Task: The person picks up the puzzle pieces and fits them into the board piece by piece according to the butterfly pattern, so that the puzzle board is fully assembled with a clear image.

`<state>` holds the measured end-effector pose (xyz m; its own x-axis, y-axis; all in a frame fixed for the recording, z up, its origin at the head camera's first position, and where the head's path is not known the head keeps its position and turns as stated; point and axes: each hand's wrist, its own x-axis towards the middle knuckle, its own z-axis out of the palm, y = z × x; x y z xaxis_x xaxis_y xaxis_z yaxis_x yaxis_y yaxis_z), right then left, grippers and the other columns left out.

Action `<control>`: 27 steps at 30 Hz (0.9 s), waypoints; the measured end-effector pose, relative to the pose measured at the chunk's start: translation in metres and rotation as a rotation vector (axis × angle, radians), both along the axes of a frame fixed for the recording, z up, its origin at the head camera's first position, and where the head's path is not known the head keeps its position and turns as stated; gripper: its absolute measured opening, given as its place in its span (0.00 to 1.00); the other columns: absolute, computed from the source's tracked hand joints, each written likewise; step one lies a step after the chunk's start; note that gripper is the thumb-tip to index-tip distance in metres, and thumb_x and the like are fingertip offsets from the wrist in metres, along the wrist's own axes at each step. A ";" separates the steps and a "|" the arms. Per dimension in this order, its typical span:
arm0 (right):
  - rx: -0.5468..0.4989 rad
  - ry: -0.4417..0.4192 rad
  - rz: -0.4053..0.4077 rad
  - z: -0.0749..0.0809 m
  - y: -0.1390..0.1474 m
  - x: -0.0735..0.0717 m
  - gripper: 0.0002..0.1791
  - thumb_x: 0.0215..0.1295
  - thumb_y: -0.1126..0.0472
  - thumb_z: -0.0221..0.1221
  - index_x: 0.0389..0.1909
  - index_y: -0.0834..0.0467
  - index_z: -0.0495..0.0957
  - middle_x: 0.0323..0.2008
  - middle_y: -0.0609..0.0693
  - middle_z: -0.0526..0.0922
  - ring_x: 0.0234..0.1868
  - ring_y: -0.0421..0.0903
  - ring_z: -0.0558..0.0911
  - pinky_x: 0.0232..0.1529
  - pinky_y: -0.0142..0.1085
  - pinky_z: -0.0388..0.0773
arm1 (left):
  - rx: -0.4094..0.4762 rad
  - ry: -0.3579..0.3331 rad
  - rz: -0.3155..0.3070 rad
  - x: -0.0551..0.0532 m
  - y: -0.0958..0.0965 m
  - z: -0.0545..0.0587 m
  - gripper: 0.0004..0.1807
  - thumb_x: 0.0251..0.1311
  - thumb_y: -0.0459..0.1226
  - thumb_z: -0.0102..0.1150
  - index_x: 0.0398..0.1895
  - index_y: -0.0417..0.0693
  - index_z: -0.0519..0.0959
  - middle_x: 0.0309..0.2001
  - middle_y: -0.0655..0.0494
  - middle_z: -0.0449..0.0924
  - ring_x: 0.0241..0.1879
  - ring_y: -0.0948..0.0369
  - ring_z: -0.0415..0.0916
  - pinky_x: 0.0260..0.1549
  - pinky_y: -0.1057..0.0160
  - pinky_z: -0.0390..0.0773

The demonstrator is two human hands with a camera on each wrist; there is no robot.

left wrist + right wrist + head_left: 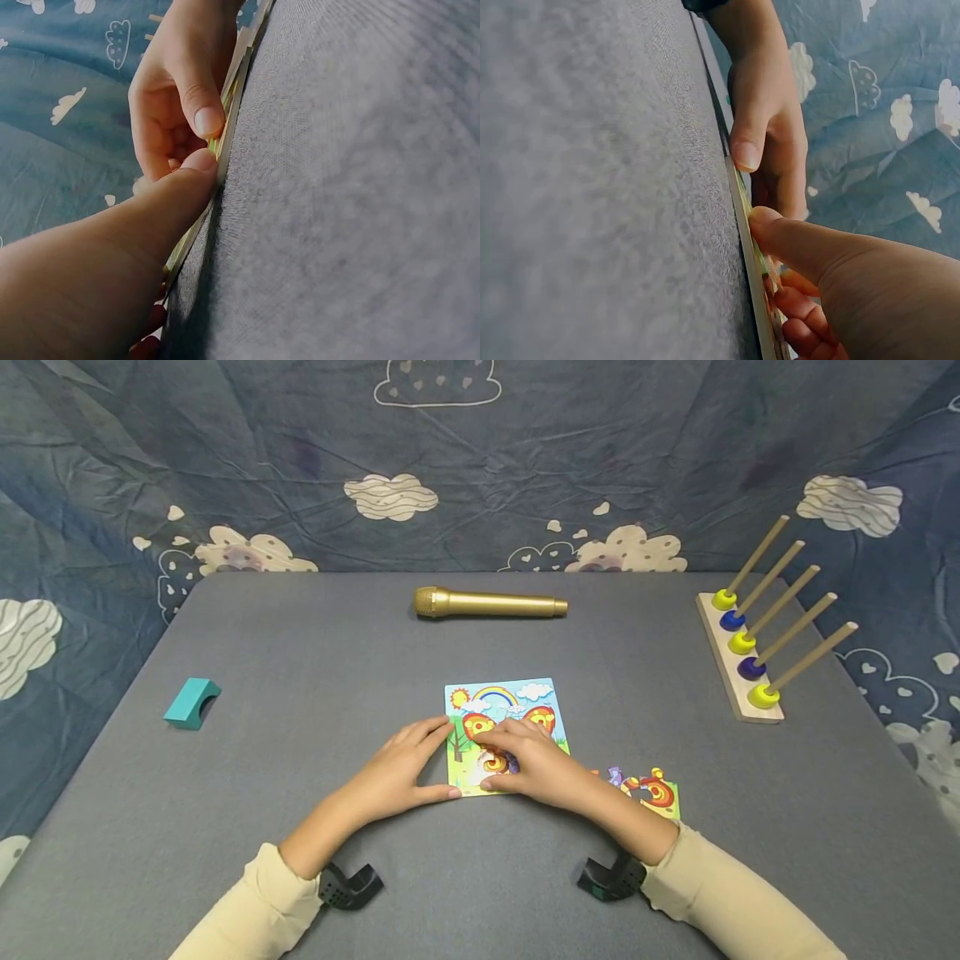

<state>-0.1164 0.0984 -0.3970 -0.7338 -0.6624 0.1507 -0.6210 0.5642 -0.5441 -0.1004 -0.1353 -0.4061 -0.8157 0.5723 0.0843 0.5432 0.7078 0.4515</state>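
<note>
A colourful jigsaw puzzle (pixel 536 692) in a flat square board lies at the middle of the table, showing a rainbow, sun and butterfly wings. My left hand (pixel 401 772) rests at its left side, thumb on the lower left corner and fingertips along the left edge. Over the lower part is my right hand (pixel 532 760), its thumb and bent fingers around a puzzle piece (pixel 493 763) with an orange swirl. The right palm hides part of the picture. Both thumbs meet the board's near edge (pixel 744 217) in the right wrist view.
Loose puzzle pieces (pixel 660 792) lie right of the board, partly behind the right forearm. A gold microphone (pixel 491 603) lies at the back. At the right stands a wooden peg stacker (pixel 738 672) with yellow and blue beads; at the left, a teal arch block (pixel 189 702).
</note>
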 end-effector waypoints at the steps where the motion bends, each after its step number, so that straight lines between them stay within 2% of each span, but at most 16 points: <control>1: 0.004 -0.007 -0.002 0.000 -0.001 0.000 0.29 0.47 0.51 0.67 0.53 0.53 0.74 0.43 0.45 0.74 0.44 0.42 0.70 0.46 0.41 0.64 | 0.000 0.002 0.000 0.000 0.000 0.000 0.46 0.49 0.60 0.57 0.66 0.43 0.58 0.64 0.50 0.57 0.61 0.53 0.55 0.58 0.52 0.56; 9: 0.029 -0.021 -0.055 0.000 -0.006 -0.002 0.29 0.45 0.49 0.68 0.51 0.53 0.76 0.38 0.43 0.73 0.40 0.41 0.69 0.43 0.40 0.63 | -0.003 0.036 -0.008 0.000 0.000 0.000 0.44 0.48 0.60 0.57 0.65 0.45 0.61 0.63 0.50 0.57 0.61 0.53 0.55 0.57 0.51 0.58; 12: 0.049 -0.006 -0.074 0.001 -0.006 -0.001 0.29 0.44 0.48 0.68 0.50 0.51 0.77 0.36 0.42 0.72 0.38 0.41 0.68 0.42 0.40 0.61 | 0.003 0.082 -0.041 0.000 0.000 0.000 0.38 0.49 0.58 0.58 0.62 0.50 0.65 0.62 0.50 0.59 0.60 0.53 0.56 0.56 0.50 0.58; 17: 0.079 0.017 -0.107 0.003 -0.007 0.002 0.27 0.44 0.47 0.68 0.49 0.48 0.78 0.37 0.41 0.72 0.39 0.41 0.68 0.43 0.43 0.58 | 0.011 0.156 -0.141 0.000 0.000 0.002 0.25 0.52 0.54 0.58 0.53 0.59 0.76 0.57 0.53 0.66 0.57 0.54 0.60 0.55 0.52 0.59; 20: 0.088 0.018 -0.130 0.005 -0.008 0.003 0.24 0.46 0.48 0.67 0.47 0.46 0.79 0.38 0.41 0.72 0.41 0.42 0.68 0.44 0.44 0.57 | 0.006 0.160 -0.173 0.000 -0.001 0.003 0.20 0.53 0.53 0.58 0.49 0.61 0.78 0.56 0.54 0.68 0.56 0.56 0.62 0.55 0.53 0.59; 24: 0.117 0.023 -0.154 0.005 -0.009 0.004 0.20 0.50 0.49 0.64 0.47 0.45 0.79 0.38 0.42 0.73 0.42 0.43 0.68 0.43 0.45 0.57 | 0.003 0.136 -0.166 0.000 -0.001 0.003 0.20 0.53 0.54 0.57 0.49 0.62 0.79 0.56 0.55 0.68 0.56 0.56 0.61 0.55 0.54 0.59; 27: 0.126 0.013 -0.145 0.006 -0.008 0.005 0.22 0.50 0.49 0.64 0.48 0.45 0.78 0.39 0.43 0.72 0.44 0.44 0.68 0.44 0.46 0.57 | 0.022 0.115 -0.152 -0.001 -0.001 0.002 0.20 0.52 0.54 0.58 0.49 0.62 0.79 0.56 0.56 0.67 0.56 0.57 0.61 0.56 0.54 0.58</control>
<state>-0.1116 0.0901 -0.3908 -0.8217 -0.5638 0.0835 -0.5347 0.7118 -0.4555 -0.1009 -0.1365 -0.4041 -0.7039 0.6856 0.1859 0.6925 0.6042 0.3942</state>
